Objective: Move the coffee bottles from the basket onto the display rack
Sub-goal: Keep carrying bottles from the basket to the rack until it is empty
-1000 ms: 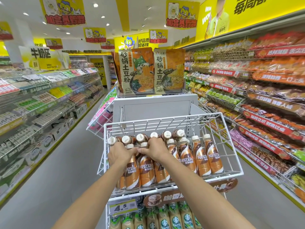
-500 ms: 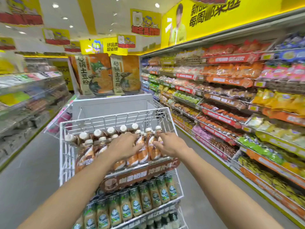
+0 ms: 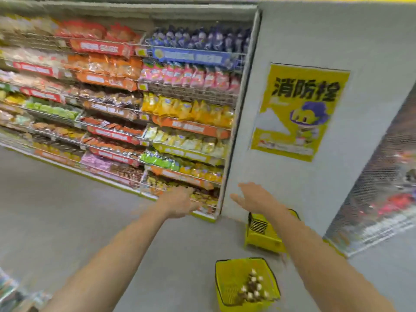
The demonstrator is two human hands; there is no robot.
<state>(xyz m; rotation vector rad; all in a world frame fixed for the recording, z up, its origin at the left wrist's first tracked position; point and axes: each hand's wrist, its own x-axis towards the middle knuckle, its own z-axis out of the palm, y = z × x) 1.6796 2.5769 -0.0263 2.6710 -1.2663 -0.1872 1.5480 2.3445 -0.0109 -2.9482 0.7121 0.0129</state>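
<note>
A yellow basket point(image 3: 225, 280) stands on the grey floor at the lower middle right. Several brown coffee bottles point(image 3: 253, 287) with white caps stand in its right half. My left hand point(image 3: 180, 202) hangs in the air above the floor, fingers relaxed and holding nothing. My right hand point(image 3: 255, 198) is spread open further right, well above the basket, also holding nothing. The display rack is out of view. The whole picture is blurred by motion.
A stack of yellow baskets point(image 3: 263, 235) stands against a grey pillar point(image 3: 292, 41) that carries a yellow poster point(image 3: 299, 111). Snack shelves point(image 3: 135, 104) fill the left and centre. A wire mesh panel point(image 3: 378, 188) stands at the right.
My view has swung right, away from the display rack with its coffee bottles, to the snack shelves and the basket on the floor. Both hands have left the rack and are spread open.
</note>
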